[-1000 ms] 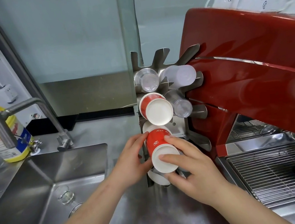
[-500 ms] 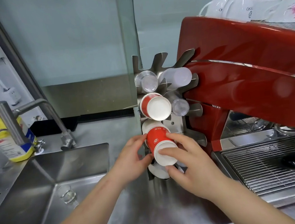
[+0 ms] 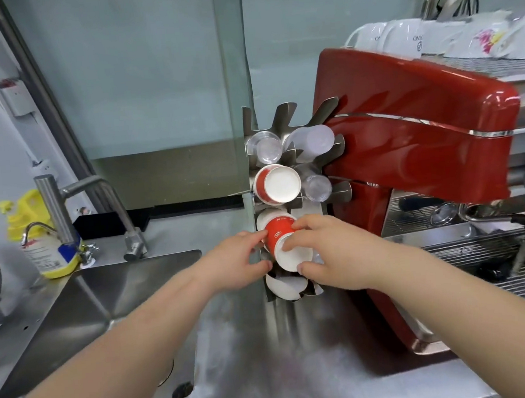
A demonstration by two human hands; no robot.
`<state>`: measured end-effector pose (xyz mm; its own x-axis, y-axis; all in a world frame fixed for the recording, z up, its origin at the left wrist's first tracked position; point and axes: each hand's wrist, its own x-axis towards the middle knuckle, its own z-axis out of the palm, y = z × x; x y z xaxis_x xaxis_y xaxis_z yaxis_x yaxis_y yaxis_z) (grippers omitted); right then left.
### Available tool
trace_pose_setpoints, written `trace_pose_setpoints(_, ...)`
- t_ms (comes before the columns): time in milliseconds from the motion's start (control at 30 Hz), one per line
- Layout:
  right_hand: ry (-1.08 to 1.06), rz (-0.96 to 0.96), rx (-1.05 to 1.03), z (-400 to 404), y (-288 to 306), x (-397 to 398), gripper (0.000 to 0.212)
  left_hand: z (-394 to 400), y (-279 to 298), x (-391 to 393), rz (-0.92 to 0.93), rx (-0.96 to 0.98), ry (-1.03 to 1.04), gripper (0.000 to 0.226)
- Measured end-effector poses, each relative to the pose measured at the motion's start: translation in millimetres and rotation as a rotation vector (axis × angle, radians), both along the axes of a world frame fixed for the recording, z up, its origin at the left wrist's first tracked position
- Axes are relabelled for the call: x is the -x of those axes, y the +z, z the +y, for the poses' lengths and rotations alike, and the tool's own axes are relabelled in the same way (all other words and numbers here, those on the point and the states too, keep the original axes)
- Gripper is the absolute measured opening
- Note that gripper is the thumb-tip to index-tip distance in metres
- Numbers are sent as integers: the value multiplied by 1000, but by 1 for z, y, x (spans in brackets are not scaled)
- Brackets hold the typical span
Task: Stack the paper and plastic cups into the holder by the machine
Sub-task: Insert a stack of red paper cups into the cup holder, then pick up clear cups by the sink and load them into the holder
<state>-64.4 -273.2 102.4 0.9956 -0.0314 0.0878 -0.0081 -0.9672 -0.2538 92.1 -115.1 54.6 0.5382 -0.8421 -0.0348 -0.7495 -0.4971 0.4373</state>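
Observation:
A steel cup holder [image 3: 279, 118] with slanted prongs stands against the red coffee machine [image 3: 415, 141]. Its upper slots hold clear plastic cups [image 3: 264, 148], a frosted cup stack [image 3: 313, 139] and a red paper cup stack [image 3: 277, 184]. Lower down, a red paper cup [image 3: 280, 233] lies on its side, its base toward me, in a slot above a white cup [image 3: 286, 287]. My right hand [image 3: 329, 251] grips this red cup from the right, fingers over its top and thumb below. My left hand [image 3: 238, 261] holds its left side with fingertips and thumb.
A steel sink [image 3: 84, 313] with a tap [image 3: 65, 213] lies left, with a yellow detergent bottle [image 3: 40, 237] behind it. White mugs [image 3: 406, 38] sit on top of the machine. Its drip grate [image 3: 482, 259] and a portafilter handle [image 3: 523, 223] are at the right.
Both hands and the red cup have stayed at the same holder slot; the view has drawn back and tilted slightly, showing more of the machine's top.

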Motion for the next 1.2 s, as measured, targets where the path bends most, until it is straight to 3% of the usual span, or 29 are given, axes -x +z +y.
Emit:
trace_pose_setpoints(200,11,255,194,7,34,-2,51,13,38,7,-87,-309,-142,54)
trace_pose_setpoints(400,53,339,362,31,65,2,49,46,66,20,-81,-621,-209,61)
trace_pose_setpoints(733,330,376,423,111,63,-37,46,170,83,17,-103,-753,-22,55)
trace_pose_setpoints(833,445,363,430,144,48,-54,45,212,79,13,-60,-729,70,47)
trace_pose_setpoints(1200,736,330,330,257,-26,-121,50,324,38,23,57,-731,348,53)
